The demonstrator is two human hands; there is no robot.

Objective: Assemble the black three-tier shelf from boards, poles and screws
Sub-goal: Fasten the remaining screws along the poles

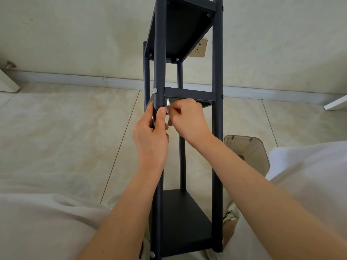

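Tightening seems the step in hand: left hand grips the shelf's front pole below the middle board, right hand pinches a silver key beside that pole, needing another turn.

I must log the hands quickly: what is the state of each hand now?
Left hand: grips the front pole.
Right hand: pinches a small silver tool under the middle board.

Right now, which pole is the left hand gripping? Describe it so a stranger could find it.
Start at the black shelf frame mid-picture. The gripped pole is its near-left upright, held by the left hand just below the middle board. Unlike the near-right pole, it has fingers around it.
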